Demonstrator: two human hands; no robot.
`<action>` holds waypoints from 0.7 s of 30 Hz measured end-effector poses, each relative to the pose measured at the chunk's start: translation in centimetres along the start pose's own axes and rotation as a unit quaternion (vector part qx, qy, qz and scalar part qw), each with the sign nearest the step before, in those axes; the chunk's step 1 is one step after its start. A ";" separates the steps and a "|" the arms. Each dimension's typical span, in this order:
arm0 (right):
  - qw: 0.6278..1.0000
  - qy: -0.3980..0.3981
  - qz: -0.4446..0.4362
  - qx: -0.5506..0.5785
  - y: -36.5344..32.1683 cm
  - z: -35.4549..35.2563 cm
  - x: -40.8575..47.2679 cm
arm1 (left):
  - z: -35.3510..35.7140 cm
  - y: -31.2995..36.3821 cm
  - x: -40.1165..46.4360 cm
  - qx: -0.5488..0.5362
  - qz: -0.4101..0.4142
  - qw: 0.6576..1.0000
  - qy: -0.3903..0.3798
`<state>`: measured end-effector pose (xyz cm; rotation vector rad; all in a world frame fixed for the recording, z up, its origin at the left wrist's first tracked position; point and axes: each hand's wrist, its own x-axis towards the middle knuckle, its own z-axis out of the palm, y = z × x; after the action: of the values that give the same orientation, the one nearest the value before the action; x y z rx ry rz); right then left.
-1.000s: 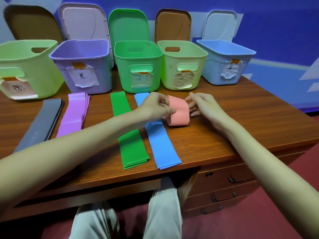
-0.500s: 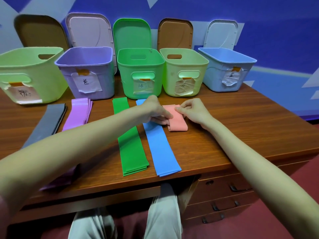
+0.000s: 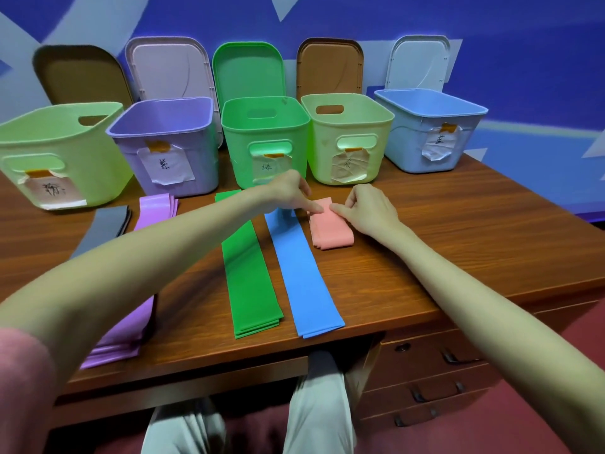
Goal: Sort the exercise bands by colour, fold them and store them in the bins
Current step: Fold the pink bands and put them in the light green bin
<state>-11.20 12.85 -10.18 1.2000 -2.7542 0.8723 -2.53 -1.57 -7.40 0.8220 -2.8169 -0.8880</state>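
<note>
Nearest me, the desk edge [image 3: 376, 326] carries the ends of four flat stacks: the purple bands [image 3: 131, 329] on my left, half hidden under my left forearm, then the green bands [image 3: 248, 273] and the blue bands [image 3: 301, 273] side by side and just apart. The grey bands [image 3: 104, 227] lie further left, beside the purple ones.

Past the blue stack sits the folded pink band [image 3: 330, 231], resting on the wood. My left hand [image 3: 288, 194] has its fingers curled, with one fingertip pressed on the band's far left corner. My right hand [image 3: 366, 211] pinches the band's far edge between thumb and curled fingers, as far as I can make out; the grip itself is partly hidden.

Behind them stands a row of open bins: a pale green bin [image 3: 59, 149], a purple bin [image 3: 170, 139], a green bin [image 3: 265, 136], a yellow-green bin [image 3: 347, 132] and a blue bin [image 3: 429, 126], each with a paper label. Their lids [image 3: 248, 70] lean against the wall.
</note>
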 end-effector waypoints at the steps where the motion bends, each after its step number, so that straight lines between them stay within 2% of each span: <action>1: 1.000 0.002 0.002 0.000 0.1 -0.2 -0.2 | 0.0 0.1 0.4 0.004 -0.002 1.000 -0.010; 10: 0.997 -0.065 0.027 -0.018 0.4 -1.3 -3.0 | -0.6 1.8 2.1 0.048 -0.011 0.992 -0.117; 21: 0.993 -0.098 0.067 0.019 -0.5 -0.6 -3.2 | 0.1 1.3 1.9 0.087 0.023 0.987 -0.130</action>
<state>-8.73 15.01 -10.12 1.1772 -3.0183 0.8658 -4.78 -1.62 -6.92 0.7002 -3.1639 -0.8036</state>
